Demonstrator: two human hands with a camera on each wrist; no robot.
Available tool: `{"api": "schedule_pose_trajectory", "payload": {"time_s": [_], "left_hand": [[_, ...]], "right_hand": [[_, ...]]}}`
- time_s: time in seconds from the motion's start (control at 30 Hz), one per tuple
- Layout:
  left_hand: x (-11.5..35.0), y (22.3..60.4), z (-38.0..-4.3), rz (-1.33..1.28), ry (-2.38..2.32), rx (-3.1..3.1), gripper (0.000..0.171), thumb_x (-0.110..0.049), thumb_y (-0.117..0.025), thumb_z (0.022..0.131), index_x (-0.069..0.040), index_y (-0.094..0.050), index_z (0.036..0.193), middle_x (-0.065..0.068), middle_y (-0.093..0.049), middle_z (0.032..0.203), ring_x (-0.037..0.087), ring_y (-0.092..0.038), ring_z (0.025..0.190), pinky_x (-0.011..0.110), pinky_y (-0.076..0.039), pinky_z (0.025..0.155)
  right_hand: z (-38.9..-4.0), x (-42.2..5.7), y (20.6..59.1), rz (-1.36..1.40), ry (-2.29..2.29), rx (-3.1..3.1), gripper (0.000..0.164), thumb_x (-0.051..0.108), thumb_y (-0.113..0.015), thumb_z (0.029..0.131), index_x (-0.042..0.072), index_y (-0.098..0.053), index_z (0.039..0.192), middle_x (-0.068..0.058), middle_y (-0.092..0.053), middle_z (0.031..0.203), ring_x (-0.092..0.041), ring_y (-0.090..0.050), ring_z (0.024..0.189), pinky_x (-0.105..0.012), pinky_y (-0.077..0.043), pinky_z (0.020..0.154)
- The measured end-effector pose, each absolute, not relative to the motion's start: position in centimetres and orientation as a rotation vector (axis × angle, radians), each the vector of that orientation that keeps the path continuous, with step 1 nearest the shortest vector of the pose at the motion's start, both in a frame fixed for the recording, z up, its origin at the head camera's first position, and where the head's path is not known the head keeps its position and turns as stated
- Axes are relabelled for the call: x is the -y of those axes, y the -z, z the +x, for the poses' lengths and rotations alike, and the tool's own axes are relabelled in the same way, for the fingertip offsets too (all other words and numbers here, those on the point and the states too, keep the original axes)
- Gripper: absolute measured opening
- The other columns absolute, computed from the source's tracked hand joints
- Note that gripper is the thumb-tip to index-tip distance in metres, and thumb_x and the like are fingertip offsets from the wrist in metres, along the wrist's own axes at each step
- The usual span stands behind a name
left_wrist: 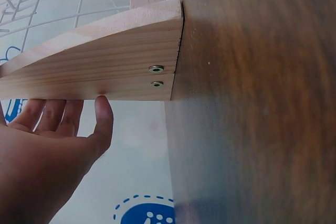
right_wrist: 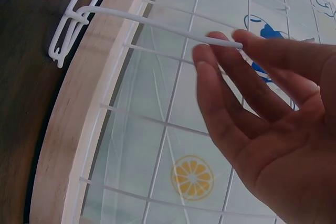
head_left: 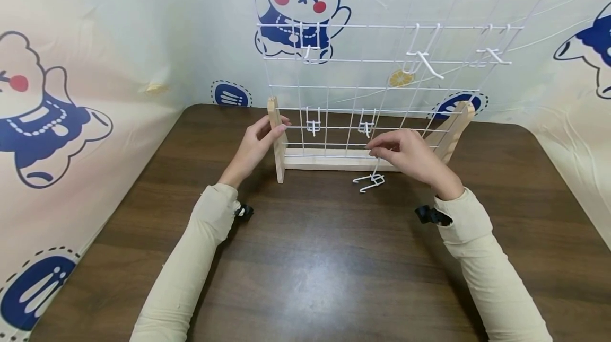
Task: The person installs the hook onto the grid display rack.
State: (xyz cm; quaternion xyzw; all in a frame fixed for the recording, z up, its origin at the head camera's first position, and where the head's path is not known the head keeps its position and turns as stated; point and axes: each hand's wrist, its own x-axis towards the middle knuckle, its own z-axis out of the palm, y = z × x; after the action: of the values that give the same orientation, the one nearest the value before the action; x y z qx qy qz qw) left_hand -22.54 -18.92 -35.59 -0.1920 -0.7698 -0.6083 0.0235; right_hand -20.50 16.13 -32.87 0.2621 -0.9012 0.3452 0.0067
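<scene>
A white wire grid rack [head_left: 327,87] stands on the table in a wooden stand. My left hand [head_left: 258,143] holds the stand's left wooden side panel [head_left: 278,156]; in the left wrist view its thumb and fingers [left_wrist: 103,116] meet the panel's edge. My right hand [head_left: 406,154] pinches the tip of a loose white wire hook [head_left: 374,179] between thumb and fingers. In the right wrist view the hook's long prong [right_wrist: 157,24] runs away from the fingertips, with its bent frame at the far end. That frame hangs low, in front of the stand's wooden base bar [head_left: 329,162].
Other white hooks hang on the grid: an upper left hook [head_left: 309,47], a longer hook [head_left: 425,55], an upper right hook [head_left: 491,50] and two small lower hooks [head_left: 313,124]. The dark wooden table [head_left: 315,257] reaches a patterned cloth [head_left: 143,40] behind.
</scene>
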Motion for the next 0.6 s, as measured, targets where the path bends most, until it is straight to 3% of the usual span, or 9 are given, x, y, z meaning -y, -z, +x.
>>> {"api": "schedule_pose_trajectory", "payload": {"time_s": [0.3, 0.6], "left_hand": [[18.95, 35.55, -22.49, -0.588, 1.878, 2.392, 0.039, -0.023, -0.054, 0.103, 0.002, -0.055, 0.132, 0.018, -0.058, 0.134, 0.024, -0.054, 0.122, 0.051, -0.042, 0.106], [18.91, 35.42, -22.32, -0.573, 1.883, 2.403, 0.041, -0.025, -0.055, 0.103, 0.002, -0.055, 0.134, 0.018, -0.057, 0.136, 0.023, -0.053, 0.126, 0.05, -0.041, 0.106]], "right_hand": [[-20.24, -16.27, 32.88, 0.887, -0.972, 2.985, 0.021, 0.019, -0.066, 0.097, 0.007, -0.074, 0.112, -0.003, -0.074, 0.1, -0.018, -0.066, 0.089, -0.038, -0.05, 0.079], [-20.43, -16.46, 33.72, 0.983, -0.92, 3.136, 0.024, 0.013, -0.069, 0.093, 0.006, -0.07, 0.116, -0.003, -0.072, 0.098, -0.015, -0.061, 0.078, -0.035, -0.049, 0.071]]}}
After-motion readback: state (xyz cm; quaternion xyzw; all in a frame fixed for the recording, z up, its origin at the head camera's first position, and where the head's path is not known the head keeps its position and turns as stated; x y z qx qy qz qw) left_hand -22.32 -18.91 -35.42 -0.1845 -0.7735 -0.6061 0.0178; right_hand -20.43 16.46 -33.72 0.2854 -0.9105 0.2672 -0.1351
